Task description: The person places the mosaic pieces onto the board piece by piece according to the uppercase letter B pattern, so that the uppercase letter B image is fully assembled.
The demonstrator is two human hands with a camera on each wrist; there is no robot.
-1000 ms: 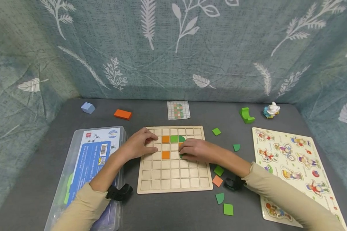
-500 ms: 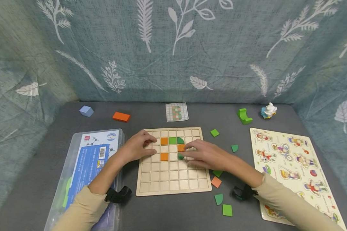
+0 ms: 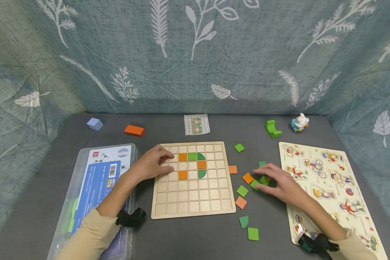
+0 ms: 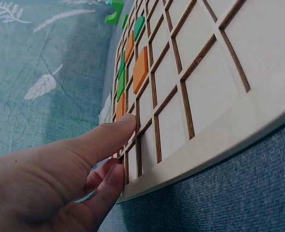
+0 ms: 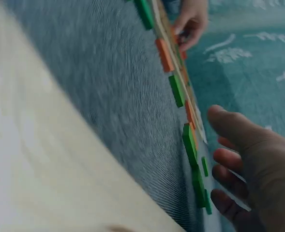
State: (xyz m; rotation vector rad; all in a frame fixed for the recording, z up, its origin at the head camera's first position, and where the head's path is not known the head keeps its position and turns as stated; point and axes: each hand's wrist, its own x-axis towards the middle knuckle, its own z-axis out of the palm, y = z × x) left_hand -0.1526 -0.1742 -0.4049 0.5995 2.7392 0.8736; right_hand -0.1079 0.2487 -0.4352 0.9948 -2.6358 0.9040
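1. Head view: the left hand [image 3: 152,161] rests on the upper left corner of the grid board [image 3: 193,209], fingers fairly straight and flat on the wood, holding nothing; it seems to steady the board.
2. The left wrist view agrees: a fingertip [image 4: 127,123] presses on the board's cells by its rim.
3. The right hand [image 3: 276,178] lies off the board on the desk [image 3: 195,238], among the loose tiles between the board and the picture puzzle [image 3: 328,180]. Its fingers are bent over a green tile [image 3: 264,179]; I cannot tell whether they already pinch it or only touch it.
4. On the board sit three orange tiles [image 3: 182,157] and three green pieces [image 3: 192,156], forming part of a figure. A pattern card [image 3: 196,124] lies just behind the board.
5. Step in hand, as I judge it: choosing the next tile from the loose pile, with the figure only partly laid.
6. The next move calls for a firm pinch on one tile alone, since an orange tile [image 3: 248,177] and another green square [image 3: 254,184] lie just beside it, then a check against the card for cell and turn.
7. The left hand should keep the board from sliding.
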